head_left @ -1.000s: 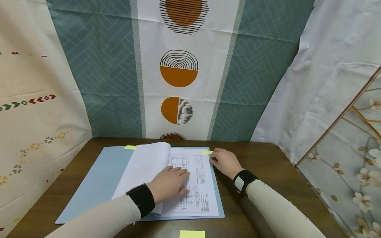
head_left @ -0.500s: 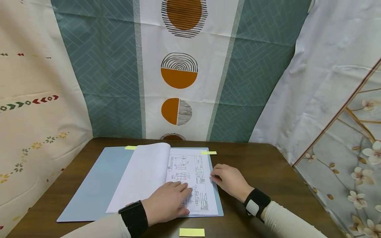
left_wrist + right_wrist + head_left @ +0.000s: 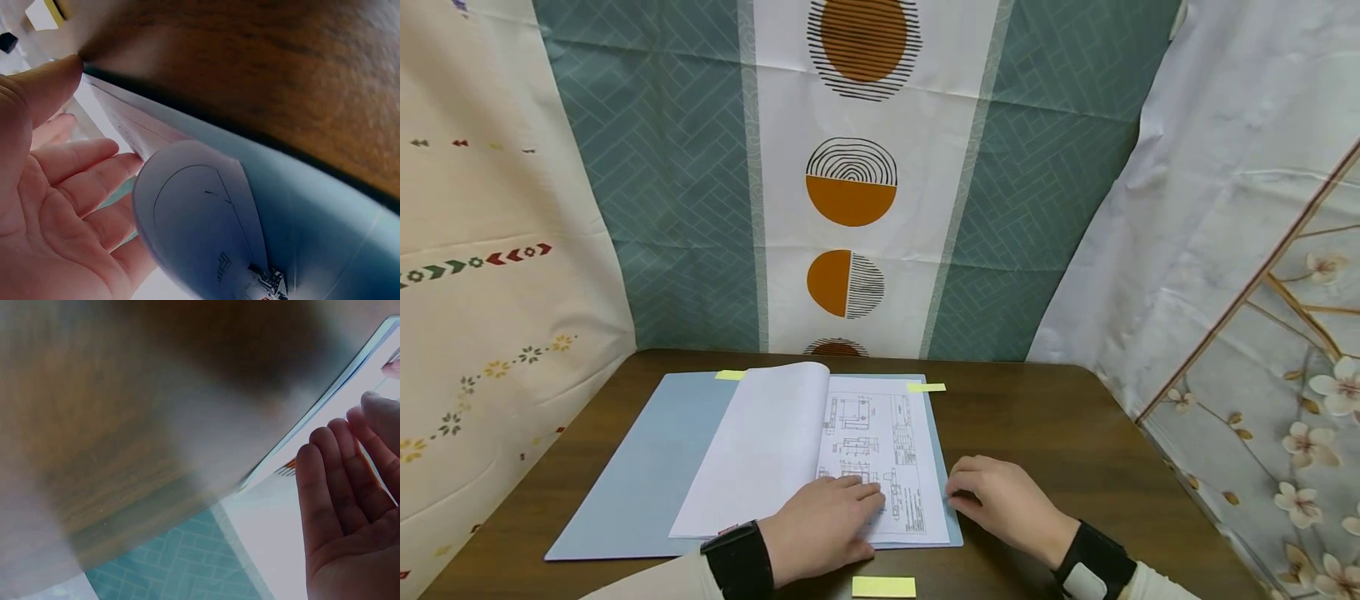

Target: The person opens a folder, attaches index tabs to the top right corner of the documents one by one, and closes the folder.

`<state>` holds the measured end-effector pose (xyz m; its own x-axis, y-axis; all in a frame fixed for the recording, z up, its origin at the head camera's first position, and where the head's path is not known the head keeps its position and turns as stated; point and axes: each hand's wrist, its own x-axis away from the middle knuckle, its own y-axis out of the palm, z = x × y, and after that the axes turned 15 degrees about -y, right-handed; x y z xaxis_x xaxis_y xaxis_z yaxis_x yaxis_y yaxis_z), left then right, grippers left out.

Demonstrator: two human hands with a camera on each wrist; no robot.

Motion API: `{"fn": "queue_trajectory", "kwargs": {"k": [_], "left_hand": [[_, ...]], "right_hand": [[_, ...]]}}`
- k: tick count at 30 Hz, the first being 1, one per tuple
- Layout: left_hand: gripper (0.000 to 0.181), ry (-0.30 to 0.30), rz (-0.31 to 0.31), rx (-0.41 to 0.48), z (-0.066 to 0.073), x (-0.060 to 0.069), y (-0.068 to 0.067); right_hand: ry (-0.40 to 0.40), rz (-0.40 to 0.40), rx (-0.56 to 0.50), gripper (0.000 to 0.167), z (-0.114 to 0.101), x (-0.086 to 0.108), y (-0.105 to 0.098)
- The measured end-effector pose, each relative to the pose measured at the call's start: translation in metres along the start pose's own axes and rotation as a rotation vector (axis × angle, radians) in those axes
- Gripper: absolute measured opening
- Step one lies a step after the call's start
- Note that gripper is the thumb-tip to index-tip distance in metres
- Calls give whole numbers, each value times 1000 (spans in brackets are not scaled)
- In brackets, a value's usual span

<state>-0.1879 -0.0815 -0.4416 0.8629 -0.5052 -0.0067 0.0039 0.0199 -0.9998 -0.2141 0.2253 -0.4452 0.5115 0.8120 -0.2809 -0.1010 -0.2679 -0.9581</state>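
A light blue folder [image 3: 625, 475] lies spread on the table with a stack of white paper in it. Turned-over sheets [image 3: 767, 442] curl up at the left of a page with technical drawings [image 3: 917, 467]. On the lower part of that page rests my left hand [image 3: 820, 529], fingers extended. My right hand [image 3: 1007, 504] is beside the folder's right edge, its fingers loosely bent with nothing between them. A yellow sticky tab [image 3: 927, 387] juts from the page's upper right edge. In the left wrist view, a metal clip [image 3: 270, 281] shows beside the curled sheets.
Another yellow tab [image 3: 730, 375] sits at the folder's top edge. A yellow sticky note pad [image 3: 883, 587] lies at the table's front. The brown wooden table [image 3: 1037, 408] ends at a patterned cloth [image 3: 850, 292] behind, with more cloth on both sides.
My right hand has let go of the yellow tab and come down along the folder's right edge toward me. My left hand has slid down the page.
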Motion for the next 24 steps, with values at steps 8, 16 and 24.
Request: {"fn": "queue_trajectory", "kwargs": {"k": [8, 16, 24], "left_hand": [[50, 19, -1, 5, 0, -2, 1], [37, 63, 41, 10, -2, 0, 2], [38, 89, 55, -11, 0, -2, 2]], "right_hand": [[-17, -51, -47, 15, -9, 5, 2], [-40, -43, -63, 15, -9, 8, 6], [-15, -54, -81, 15, -9, 7, 5]]}}
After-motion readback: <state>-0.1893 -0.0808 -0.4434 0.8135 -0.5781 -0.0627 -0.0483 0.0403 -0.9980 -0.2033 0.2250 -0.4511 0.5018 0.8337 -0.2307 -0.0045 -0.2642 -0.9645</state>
